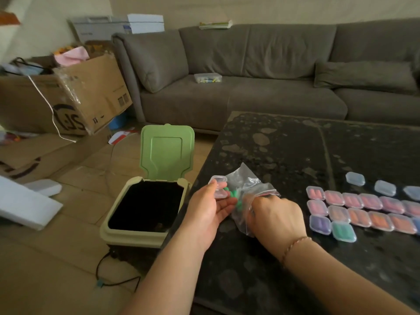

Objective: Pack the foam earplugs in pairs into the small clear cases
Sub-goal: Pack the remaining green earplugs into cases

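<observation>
Both forearms reach in over the tabletop (284, 144). Fingers of the right hand (276, 218) are pinched on a clear plastic bag (246, 185), while the left hand (210, 206), loosely cupped, holds an open small case (218, 186) at its fingertips, with green earplugs (234, 195) spilling between bag and palm. Further right lie rows of filled cases (361, 209), mostly pink and orange, and behind them a few empty cases (355, 178). Most of the packing looks done; some pairs remain.
</observation>
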